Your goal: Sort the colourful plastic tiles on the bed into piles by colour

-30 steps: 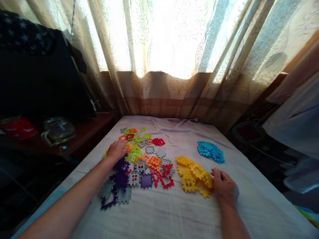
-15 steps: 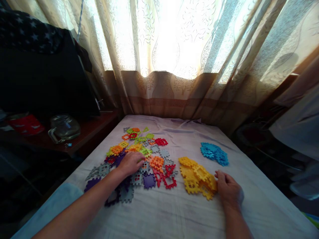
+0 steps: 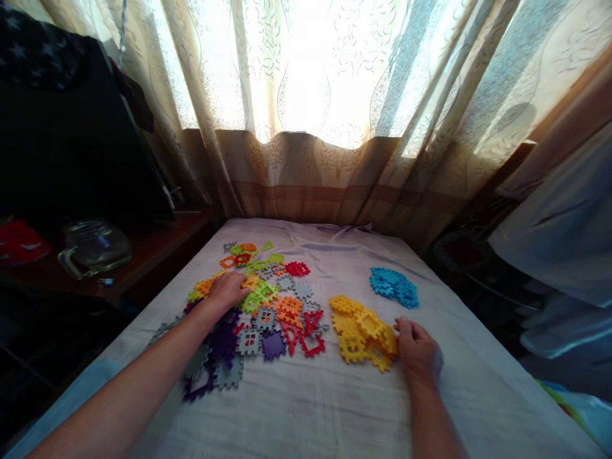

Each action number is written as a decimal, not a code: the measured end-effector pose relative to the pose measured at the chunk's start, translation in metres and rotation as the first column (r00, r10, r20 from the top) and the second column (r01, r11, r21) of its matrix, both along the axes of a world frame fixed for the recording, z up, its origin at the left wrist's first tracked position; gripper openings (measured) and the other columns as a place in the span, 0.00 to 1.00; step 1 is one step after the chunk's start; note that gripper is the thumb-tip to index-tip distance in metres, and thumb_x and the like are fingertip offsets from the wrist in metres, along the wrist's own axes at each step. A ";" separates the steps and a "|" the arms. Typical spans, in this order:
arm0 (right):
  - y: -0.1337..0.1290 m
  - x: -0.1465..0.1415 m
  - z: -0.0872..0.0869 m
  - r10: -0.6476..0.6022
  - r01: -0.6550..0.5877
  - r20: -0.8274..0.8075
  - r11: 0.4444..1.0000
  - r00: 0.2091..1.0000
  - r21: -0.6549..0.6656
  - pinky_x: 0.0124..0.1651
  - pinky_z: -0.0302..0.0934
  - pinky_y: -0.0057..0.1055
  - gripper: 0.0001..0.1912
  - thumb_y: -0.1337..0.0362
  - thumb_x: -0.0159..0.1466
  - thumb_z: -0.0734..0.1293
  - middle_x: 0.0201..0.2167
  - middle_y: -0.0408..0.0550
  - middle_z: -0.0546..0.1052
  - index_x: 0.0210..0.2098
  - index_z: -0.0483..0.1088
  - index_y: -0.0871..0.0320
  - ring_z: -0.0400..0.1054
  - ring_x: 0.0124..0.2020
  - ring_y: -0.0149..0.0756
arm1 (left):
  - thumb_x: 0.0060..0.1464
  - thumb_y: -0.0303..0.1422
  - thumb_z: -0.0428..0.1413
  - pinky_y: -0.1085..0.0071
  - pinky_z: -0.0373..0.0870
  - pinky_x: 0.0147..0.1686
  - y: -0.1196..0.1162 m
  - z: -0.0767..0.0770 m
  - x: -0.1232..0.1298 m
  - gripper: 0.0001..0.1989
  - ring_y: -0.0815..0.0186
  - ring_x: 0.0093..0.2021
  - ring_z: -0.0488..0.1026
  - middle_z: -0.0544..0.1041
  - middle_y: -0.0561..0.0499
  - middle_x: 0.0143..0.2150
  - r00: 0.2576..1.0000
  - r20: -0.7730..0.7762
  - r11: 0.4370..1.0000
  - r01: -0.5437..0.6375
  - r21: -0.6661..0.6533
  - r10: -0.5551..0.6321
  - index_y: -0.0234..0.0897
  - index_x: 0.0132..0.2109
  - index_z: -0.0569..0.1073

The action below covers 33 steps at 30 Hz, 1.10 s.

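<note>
Picking through flat toothed pieces like these looks like a fingertip job to me. The left hand point(image 3: 228, 290) is palm down on the mixed-colour heap of plastic tiles point(image 3: 289, 309), fingers partly bent near some yellow and orange ones; can't tell if it has hold of anything. I'd pinch one tile by an outer edge and lift straight up, since dragging could snag the teeth on its neighbours.

The right hand point(image 3: 419, 347) is loosely curled, fingertips right by the edge of the yellow plastic tile pile point(image 3: 351, 325). No piece shows in it, but I can't rule out a hidden one. It's handy as a stop there, just go easy so the stack doesn't slide.

Count time: two hands, three groups of tiles on the pale cloth point(image 3: 306, 408): the mixed heap to the left, the yellow pile right of centre, and the blue plastic tile pile point(image 3: 394, 285) beyond it. In the mixed lot I get one lime green triangle point(image 3: 268, 245) at the far end and one solid purple square point(image 3: 273, 345) at the near side. Overlaps hide the rest, so no honest totals per colour. Plus one clear glass jug point(image 3: 98, 248) off left.
</note>
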State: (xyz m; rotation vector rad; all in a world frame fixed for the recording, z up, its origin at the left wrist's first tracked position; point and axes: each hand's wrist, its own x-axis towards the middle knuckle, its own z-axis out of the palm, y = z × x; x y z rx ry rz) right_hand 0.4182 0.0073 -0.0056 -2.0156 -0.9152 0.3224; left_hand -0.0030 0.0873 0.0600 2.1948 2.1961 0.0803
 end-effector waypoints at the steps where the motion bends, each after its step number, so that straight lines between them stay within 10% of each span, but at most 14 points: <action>1: 0.000 0.000 -0.001 0.002 -0.002 -0.002 1.000 1.000 0.005 0.33 0.59 0.31 0.24 0.48 0.55 0.58 0.32 0.51 0.81 0.33 0.78 0.57 0.72 0.31 0.41 | 0.51 0.41 0.55 0.61 0.67 0.51 0.000 0.002 0.001 0.15 0.54 0.51 0.73 0.79 0.45 0.47 1.000 0.001 1.000 -0.001 0.010 0.001 0.43 0.44 0.78; 7: 0.001 -0.001 -0.002 0.009 -0.010 0.030 0.999 1.000 0.037 0.34 0.59 0.32 0.28 0.45 0.54 0.56 0.32 0.53 0.81 0.34 0.78 0.58 0.72 0.32 0.42 | 0.54 0.46 0.53 0.59 0.65 0.54 0.002 0.011 0.028 0.18 0.53 0.53 0.71 0.77 0.44 0.50 0.996 0.064 0.994 0.062 0.087 -0.067 0.42 0.46 0.78; 20: 0.003 0.000 -0.006 0.017 -0.018 0.015 0.997 1.000 0.071 0.34 0.61 0.32 0.31 0.41 0.57 0.54 0.30 0.54 0.81 0.33 0.78 0.58 0.73 0.32 0.43 | 0.59 0.48 0.48 0.64 0.68 0.51 0.003 -0.020 0.206 0.18 0.58 0.49 0.73 0.79 0.47 0.47 0.888 0.260 0.925 0.363 0.113 -0.380 0.47 0.45 0.78; 26: 0.000 -0.001 -0.001 0.030 -0.031 0.013 0.998 0.999 0.049 0.34 0.61 0.32 0.30 0.43 0.57 0.55 0.32 0.54 0.81 0.34 0.78 0.58 0.73 0.33 0.43 | 0.59 0.43 0.50 0.62 0.66 0.53 -0.010 -0.020 0.179 0.16 0.57 0.51 0.72 0.79 0.46 0.49 0.890 0.225 0.918 0.380 0.117 -0.397 0.43 0.47 0.77; 33: -0.001 -0.002 0.003 0.024 -0.024 -0.014 1.000 1.000 -0.015 0.34 0.59 0.32 0.26 0.48 0.56 0.57 0.33 0.52 0.81 0.36 0.78 0.58 0.72 0.33 0.42 | 0.57 0.36 0.50 0.62 0.65 0.55 -0.006 -0.002 0.065 0.14 0.58 0.51 0.72 0.79 0.47 0.48 0.977 0.096 0.976 0.177 0.124 -0.189 0.42 0.44 0.78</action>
